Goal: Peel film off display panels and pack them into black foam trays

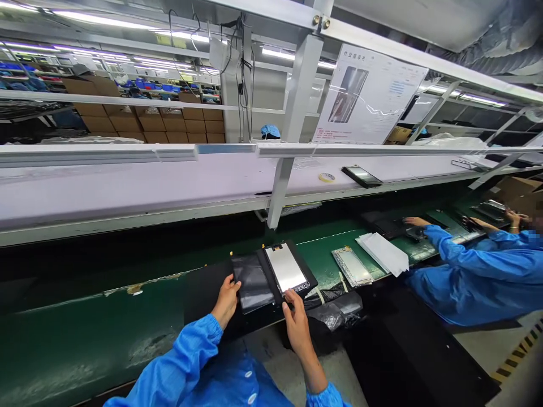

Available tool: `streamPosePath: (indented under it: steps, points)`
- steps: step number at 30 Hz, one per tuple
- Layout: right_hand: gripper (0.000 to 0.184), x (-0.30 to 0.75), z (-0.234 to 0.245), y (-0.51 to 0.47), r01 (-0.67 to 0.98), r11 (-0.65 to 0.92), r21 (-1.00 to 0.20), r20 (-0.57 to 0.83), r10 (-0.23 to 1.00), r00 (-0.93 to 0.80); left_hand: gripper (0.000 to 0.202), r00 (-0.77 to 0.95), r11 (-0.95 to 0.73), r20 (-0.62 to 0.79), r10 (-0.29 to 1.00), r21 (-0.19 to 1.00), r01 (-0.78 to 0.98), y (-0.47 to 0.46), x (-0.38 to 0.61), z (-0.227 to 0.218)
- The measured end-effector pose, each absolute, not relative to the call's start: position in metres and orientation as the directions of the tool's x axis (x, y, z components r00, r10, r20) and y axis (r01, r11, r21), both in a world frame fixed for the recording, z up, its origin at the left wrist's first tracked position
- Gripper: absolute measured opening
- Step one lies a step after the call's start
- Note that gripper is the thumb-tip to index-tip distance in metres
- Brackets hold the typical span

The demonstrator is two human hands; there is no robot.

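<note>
- My left hand (226, 298) pinches the black sheet (254, 284).
- My right hand (297, 321), half-curled, is nearer the silver panel (287, 268); I can't tell its grip.
- The panel lies just beyond, lengthwise away from me.

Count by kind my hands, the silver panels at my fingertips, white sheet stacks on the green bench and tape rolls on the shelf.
Left hand and right hand: 2
Silver panel: 1
White sheet stack: 1
Tape roll: 1
Total: 5

by the near edge of the bench (108, 339), the right hand (298, 322) partly hides the silver panel (287, 268); the sheet (382, 96) is mostly illegible.
</note>
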State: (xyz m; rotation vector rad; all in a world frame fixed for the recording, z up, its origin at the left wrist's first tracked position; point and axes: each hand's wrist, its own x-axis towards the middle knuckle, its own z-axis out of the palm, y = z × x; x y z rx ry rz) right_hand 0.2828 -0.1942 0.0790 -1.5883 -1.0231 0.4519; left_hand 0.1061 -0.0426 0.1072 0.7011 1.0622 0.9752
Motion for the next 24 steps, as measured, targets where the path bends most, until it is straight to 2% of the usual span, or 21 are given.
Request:
streamPosePath:
  steps: [4,9,12,16,24]
  points:
    - [0.042,0.297,0.059,-0.214,0.389,-0.032,-0.921,0.203,0.812,0.547,0.043,0.138,0.439,-0.417,0.898,0.845,-0.306,-0.036,0.125,0.108]
    - [0.04,0.298,0.032,-0.226,0.31,-0.08,-0.947,0.108,0.831,0.546,0.039,0.13,0.457,-0.438,0.889,0.849,-0.266,-0.039,0.127,0.11]
    - [0.037,0.295,0.031,-0.227,0.286,-0.058,-0.957,0.104,0.849,0.518,0.039,0.135,0.487,-0.468,0.873,0.848,-0.21,-0.038,0.122,0.111]
    - [0.034,0.293,0.042,-0.226,0.339,-0.053,-0.939,0.135,0.851,0.507,0.043,0.116,0.499,-0.487,0.866,0.855,-0.14,-0.037,0.117,0.111]
    - [0.033,0.289,0.058,-0.229,0.423,-0.02,-0.906,0.199,0.862,0.466,0.055,0.146,0.345,-0.337,0.93,0.938,-0.038,-0.048,0.112,0.111]
